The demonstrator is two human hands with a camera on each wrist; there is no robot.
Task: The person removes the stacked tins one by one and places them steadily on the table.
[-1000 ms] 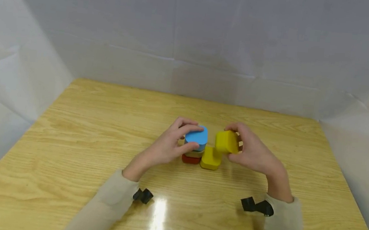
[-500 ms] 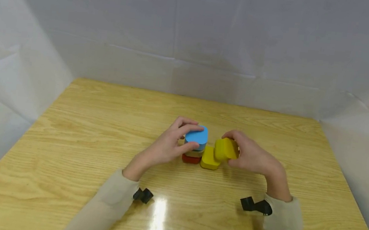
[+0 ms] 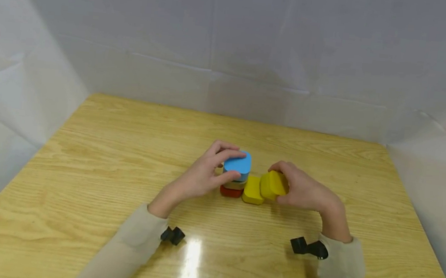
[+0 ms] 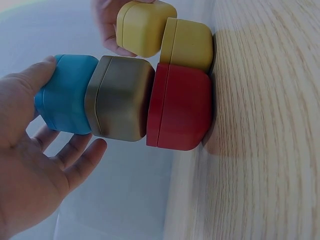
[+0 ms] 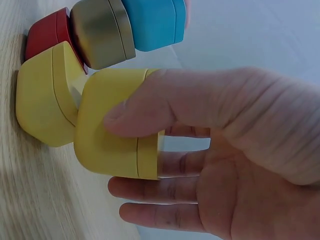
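Your right hand [image 3: 302,192] pinches the upper yellow block [image 3: 273,184]; seat it squarely on the lower yellow block [image 3: 253,191]; your left hand [image 3: 199,177] grips the blue block [image 3: 238,164]; steady that stack.

A rounded yellow block [image 3: 273,184] sits tilted on a second yellow block [image 3: 252,191]; beside them a blue block [image 3: 238,164] tops a grey block [image 4: 120,98] and a red block [image 4: 181,106]

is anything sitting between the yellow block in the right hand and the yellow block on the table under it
Nothing visible: the right hand holds the upper rounded yellow block tilted against the lower yellow block on the wooden table.
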